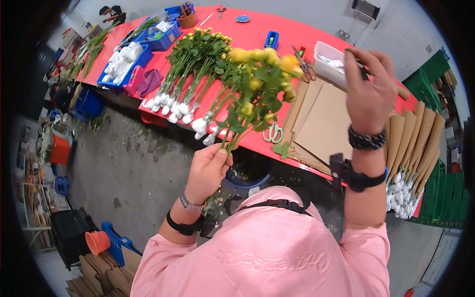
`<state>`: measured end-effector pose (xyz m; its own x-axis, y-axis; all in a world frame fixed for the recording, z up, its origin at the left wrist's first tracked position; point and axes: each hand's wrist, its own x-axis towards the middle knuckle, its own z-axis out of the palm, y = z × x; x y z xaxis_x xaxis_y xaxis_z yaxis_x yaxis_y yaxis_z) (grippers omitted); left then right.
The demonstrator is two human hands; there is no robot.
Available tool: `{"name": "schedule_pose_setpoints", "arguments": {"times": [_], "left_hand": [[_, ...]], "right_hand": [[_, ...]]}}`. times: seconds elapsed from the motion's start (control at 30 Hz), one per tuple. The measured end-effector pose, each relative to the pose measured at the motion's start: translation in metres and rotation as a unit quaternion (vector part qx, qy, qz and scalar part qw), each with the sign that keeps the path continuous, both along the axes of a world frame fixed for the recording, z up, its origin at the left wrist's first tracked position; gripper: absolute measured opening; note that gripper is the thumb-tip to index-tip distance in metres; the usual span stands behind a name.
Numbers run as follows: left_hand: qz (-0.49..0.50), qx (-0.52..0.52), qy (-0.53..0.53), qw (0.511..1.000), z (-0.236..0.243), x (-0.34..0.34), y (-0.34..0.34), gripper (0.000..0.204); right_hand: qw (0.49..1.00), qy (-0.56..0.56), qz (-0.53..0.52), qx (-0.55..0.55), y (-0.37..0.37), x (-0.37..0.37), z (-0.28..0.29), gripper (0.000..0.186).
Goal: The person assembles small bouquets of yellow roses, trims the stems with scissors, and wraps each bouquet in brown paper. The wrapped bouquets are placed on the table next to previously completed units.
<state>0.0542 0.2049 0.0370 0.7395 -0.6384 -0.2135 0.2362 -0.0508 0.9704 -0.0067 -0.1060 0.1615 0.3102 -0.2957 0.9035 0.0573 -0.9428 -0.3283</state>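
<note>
Closed around green stems, my left hand (208, 169) holds up a bunch of yellow roses (260, 84) in front of my body. The blooms lean away from me over the red table (307, 27) and are a little blurred. My right hand (368, 96) is raised on the right, above the white bin. Its fingers are curled, and something small and dark green shows between them; I cannot tell what. More yellow rose bunches (200, 54) lie on the table at the left, their stem ends wrapped in white. Green-handled scissors (272, 133) lie near the table's front edge.
Flat brown cardboard sheets (319, 111) are stacked beside a white bin (332, 64). Paper-wrapped bunches (413, 141) stand at the right edge. A blue crate (143, 57) holds white bundles. A dark tub (247, 173) sits below the table edge. Another person (114, 15) is far left.
</note>
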Motion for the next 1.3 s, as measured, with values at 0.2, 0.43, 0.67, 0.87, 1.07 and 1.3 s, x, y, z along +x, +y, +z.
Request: {"name": "schedule_pose_setpoints", "arguments": {"times": [0.2,0.43,0.67,0.87,1.07,1.3], "left_hand": [[-0.016,-0.101,0.217,0.971,-0.004,0.021,0.038,0.038],[-0.011,-0.113,0.234,0.966,0.000,0.016,0.051,0.039],[-0.013,-0.113,0.149,0.982,0.001,0.007,0.053,0.039],[-0.053,-0.176,0.086,0.979,-0.006,0.004,0.036,0.044],[-0.024,-0.255,-0.012,0.967,-0.017,-0.014,-0.022,0.034],[-0.017,-0.356,0.043,0.933,0.004,-0.060,-0.099,0.033]], "right_hand": [[0.953,0.214,0.171,0.128,0.056,-0.028,-0.087,0.007],[0.812,0.471,0.269,0.216,0.083,-0.022,-0.186,0.019],[0.773,0.550,0.234,0.210,0.078,-0.030,-0.196,0.041],[0.743,0.573,0.278,0.206,0.087,-0.046,-0.174,0.041],[0.745,0.481,0.370,0.278,0.096,-0.070,-0.168,0.053],[0.710,0.350,0.421,0.443,0.067,-0.113,-0.163,0.056]]}}
